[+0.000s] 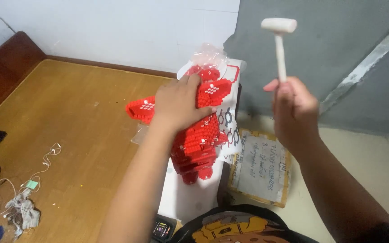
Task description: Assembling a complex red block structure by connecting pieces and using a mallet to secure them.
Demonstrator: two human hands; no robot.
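head view, looking down: a red brick-built model (199,144), studded with small white dots, was seen standing on a narrow white surface (190,198) just beside a wooden floor (77,135). the left hand (178,103) was laid flat over the upper part of the model, palm down, the fingers spread and curled over its top edge, so that the model was pressed and steadied rather than lifted. one red piece was seen jutting out to the left of that hand, and the lower part of the model was seen below the wrist. crumpled clear plastic (209,54) was seen just behind the model, against the white wall.

the right hand (293,110) was held raised, well apart from the model, closed in a fist around the handle of a small white mallet (279,33), whose head was pointed upward above the knuckles, in front of a grey wall.

a flat cardboard sheet with handwriting (260,168) was seen lying on the pale floor below the right hand. a tangle of white cables (10,202) was seen on the wooden floor at the lower left.
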